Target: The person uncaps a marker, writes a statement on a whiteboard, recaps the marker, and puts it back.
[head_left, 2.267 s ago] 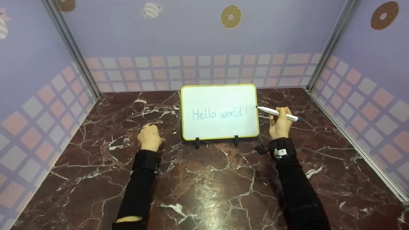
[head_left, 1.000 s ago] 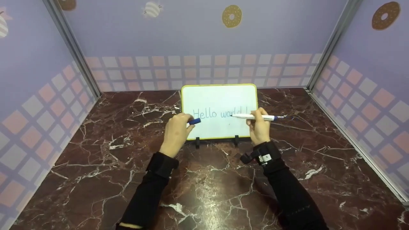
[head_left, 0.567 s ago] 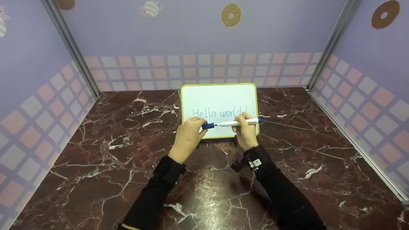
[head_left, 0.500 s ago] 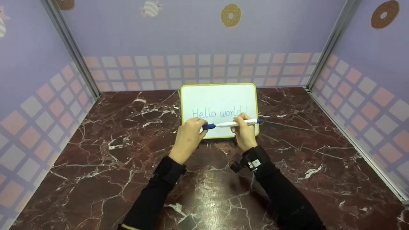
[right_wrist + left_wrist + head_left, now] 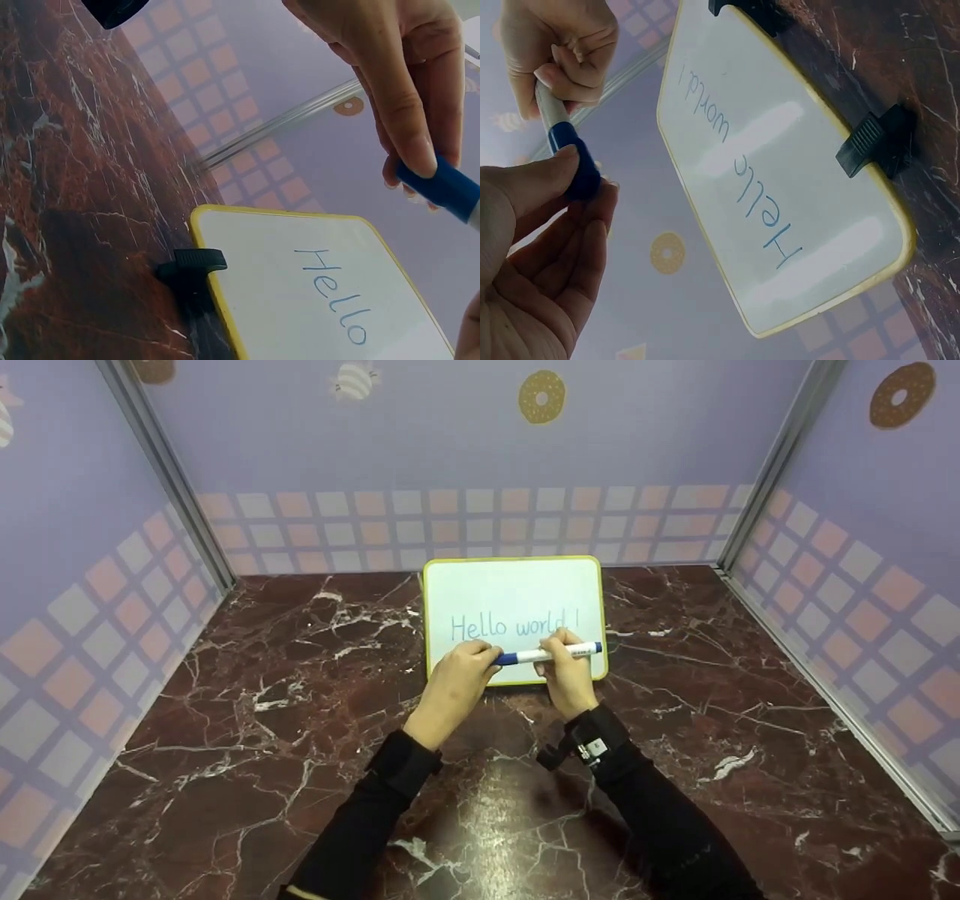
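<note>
In the head view my left hand (image 5: 457,682) pinches the blue cap (image 5: 508,658) of a whiteboard marker between thumb and fingers. My right hand (image 5: 566,679) grips the white barrel of the marker (image 5: 531,655), its blue end pointing right. Cap and barrel meet in one line, and the dark tip is hidden inside the cap. In the left wrist view the cap (image 5: 574,161) sits over the barrel's end. Behind both hands stands a small whiteboard (image 5: 517,585) with a yellow frame, bearing "Hello world !" in blue writing.
Black clip feet (image 5: 877,146) hold up the whiteboard's lower edge on the dark red marbled table (image 5: 225,780). Patterned lilac panels (image 5: 465,442) wall in the back and both sides, joined by metal corner posts (image 5: 772,465).
My left hand came in from the left with the cap, while my right hand brought the marker leftward from the board's right edge. The tip has entered the cap.
</note>
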A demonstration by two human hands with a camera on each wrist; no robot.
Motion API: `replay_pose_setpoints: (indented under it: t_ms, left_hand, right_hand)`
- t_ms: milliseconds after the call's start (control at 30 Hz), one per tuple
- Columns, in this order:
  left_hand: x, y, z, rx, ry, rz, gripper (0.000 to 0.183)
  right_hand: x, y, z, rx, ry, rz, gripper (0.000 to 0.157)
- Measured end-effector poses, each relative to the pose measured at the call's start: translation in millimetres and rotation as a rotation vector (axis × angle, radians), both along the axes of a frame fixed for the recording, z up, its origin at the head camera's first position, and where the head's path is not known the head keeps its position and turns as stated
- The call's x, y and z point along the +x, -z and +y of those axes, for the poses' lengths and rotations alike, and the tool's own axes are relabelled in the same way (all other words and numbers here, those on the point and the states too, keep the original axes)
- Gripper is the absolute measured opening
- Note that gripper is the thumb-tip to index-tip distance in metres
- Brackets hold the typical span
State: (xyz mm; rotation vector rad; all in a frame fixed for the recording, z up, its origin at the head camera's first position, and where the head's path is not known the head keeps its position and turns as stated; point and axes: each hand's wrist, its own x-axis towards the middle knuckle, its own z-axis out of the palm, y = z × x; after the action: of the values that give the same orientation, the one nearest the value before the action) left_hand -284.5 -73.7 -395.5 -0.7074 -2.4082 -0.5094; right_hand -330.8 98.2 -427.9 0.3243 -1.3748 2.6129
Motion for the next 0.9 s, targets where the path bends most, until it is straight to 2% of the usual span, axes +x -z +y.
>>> replay_pose_setpoints:
  t_ms: [367, 633, 733, 900]
  left_hand:
    - [-7.1, 0.1, -6, 0.078, 0.065, -0.015, 0.014]
    - [-11.9, 0.5, -13, 0.138, 0.122, -0.019, 0.018]
    - [-13.6, -1.0, -17, 0.145, 0.104, -0.019, 0.02]
    - [-16.7, -4.0, -26, 0.175, 0.033, -0.012, 0.023]
  right_hand:
    - [-4.0, 10.1, -2, -0.016, -0.107, 0.122, 0.039]
    - [-1.0, 4.1, 0, 0.066, -0.085, 0.094, 0.032]
    - [-2.6, 1.3, 3, 0.105, -0.064, 0.097, 0.028]
    - [-11.1, -3.2, 13, 0.099, 0.058, 0.134, 0.019]
